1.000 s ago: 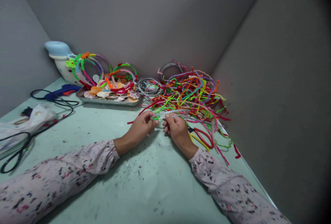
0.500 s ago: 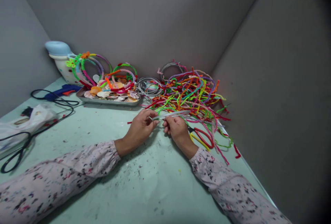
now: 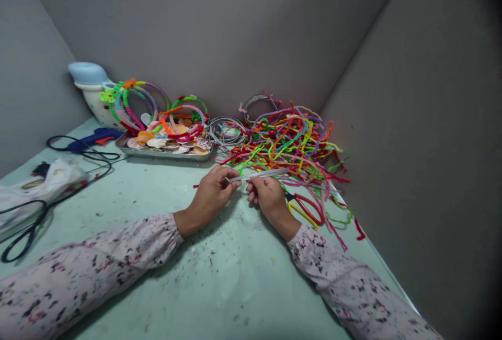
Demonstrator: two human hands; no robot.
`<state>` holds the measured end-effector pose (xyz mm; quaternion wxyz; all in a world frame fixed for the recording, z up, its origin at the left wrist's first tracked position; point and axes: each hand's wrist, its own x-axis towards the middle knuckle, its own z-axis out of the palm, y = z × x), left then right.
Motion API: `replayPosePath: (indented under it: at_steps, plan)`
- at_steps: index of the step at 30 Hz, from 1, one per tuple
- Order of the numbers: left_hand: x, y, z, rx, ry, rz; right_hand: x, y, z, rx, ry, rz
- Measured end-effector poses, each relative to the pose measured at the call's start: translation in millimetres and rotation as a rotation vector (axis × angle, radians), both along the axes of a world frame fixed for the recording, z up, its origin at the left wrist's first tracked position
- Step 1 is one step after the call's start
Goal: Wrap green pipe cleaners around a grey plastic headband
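Over the table, both my hands pinch one thin, pale grey-white strip, perhaps wire or plastic; its exact kind I cannot make out. My left hand grips its left end between thumb and fingers. My right hand is closed on its middle, and the free end sticks out to the right, in front of a heap of colourful pipe cleaners. Beside my right hand lie scissors with red and yellow handles, their blades partly hidden by the hand.
Shells fill a metal tray, with fuzzy wrapped hoops standing on them. Coiled grey wire lies next to it. At left are a blue-lidded container, a blue tool, a black cord and a plastic bag.
Both hands stay nearly still. The strip's edges sit a little closer together, so it looks narrower at the right.
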<state>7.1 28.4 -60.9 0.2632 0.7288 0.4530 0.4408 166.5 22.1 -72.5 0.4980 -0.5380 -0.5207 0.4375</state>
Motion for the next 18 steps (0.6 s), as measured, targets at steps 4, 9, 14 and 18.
replayPosePath:
  at_steps: [4, 9, 14, 18]
  plan:
    - [-0.2, 0.2, 1.0, 0.010, -0.005, 0.000, -0.5, -1.5, 1.8, 0.002, -0.004, -0.002]
    - [-1.0, -0.1, 3.2, 0.008, 0.020, 0.004, -1.1, -3.7, 4.6, 0.008, -0.011, -0.013]
    - [-0.8, -0.8, 3.8, 0.006, 0.020, 0.005, -0.5, -3.7, 2.7, 0.045, -0.020, 0.011]
    - [-0.9, -1.3, 3.3, -0.018, 0.007, 0.013, 0.0, -3.0, 0.3, 0.085, -0.014, 0.023]
